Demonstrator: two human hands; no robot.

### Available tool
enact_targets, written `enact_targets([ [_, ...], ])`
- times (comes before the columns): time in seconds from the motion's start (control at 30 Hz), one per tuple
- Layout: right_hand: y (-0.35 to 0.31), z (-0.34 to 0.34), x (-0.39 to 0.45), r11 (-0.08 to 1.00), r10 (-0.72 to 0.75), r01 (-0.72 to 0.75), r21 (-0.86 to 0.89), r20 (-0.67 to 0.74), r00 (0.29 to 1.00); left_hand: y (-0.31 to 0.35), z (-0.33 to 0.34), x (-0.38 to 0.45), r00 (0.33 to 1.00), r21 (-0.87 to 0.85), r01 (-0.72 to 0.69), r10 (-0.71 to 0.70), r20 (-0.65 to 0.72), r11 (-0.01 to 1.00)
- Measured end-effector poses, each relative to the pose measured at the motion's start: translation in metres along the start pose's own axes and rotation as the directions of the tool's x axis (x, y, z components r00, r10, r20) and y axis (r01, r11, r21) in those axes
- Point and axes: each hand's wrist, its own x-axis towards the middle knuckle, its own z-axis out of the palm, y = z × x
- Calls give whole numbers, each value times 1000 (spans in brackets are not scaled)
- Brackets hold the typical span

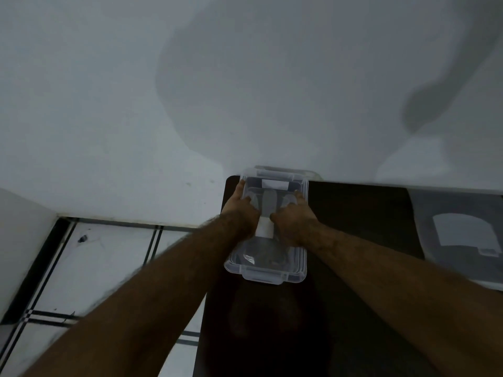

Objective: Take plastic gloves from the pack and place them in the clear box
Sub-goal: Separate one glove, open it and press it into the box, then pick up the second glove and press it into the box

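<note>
- Dark table [353,240] against the wall; clear box [265,270] sits at its far left end.
- Glove pack [462,235] lies well right of the box; label unreadable.
- Left hand [241,213] and right hand [292,224], both inside the box, press the gloves [268,200] flat; finger closure cannot be told.
- Best to push evenly and keep the gloves below the rim.

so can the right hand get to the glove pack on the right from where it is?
Probably yes. The right hand is in the clear box with the left hand, pressing the gloves down. The pack lies further right on the dark table, with only bare table between them.
</note>
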Motion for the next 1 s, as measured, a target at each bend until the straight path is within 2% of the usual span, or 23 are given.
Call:
enact_targets([
  [0.13,0,1,-2,1000,31,-31,5,-113,993,3,-8,9,998,134,-43,49,-41,990],
  [0.33,-4,2,-15,998,34,-43,-45,-176,984,11,-15,27,998,148,-35,43,-50,988],
  [0.47,11,-10,-36,999,-42,44,1,-259,965,11,-16,17,991,77,-31,41,-126,997],
  [0.57,24,-8,-62,998,-51,63,27,-327,943,17,-25,-15,989,-50,3,-10,-149,999],
  [0.7,40,11,-122,981,-65,148,127,-505,861,49,-41,-75,987,-205,53,-82,-136,977],
  [0.77,45,33,-154,969,-109,209,131,-533,839,78,-48,-100,977,-266,72,-122,-174,961],
  [0.83,49,62,-187,961,-146,246,128,-521,841,115,-55,-121,965,-336,40,-124,-231,941],
  [0.93,58,109,-237,951,-169,277,138,-518,839,180,-60,-144,951,-458,-86,-63,-302,885],
  [1.0,69,143,-270,947,-161,271,172,-474,866,226,-56,-150,947,-450,-156,5,-320,879],
])
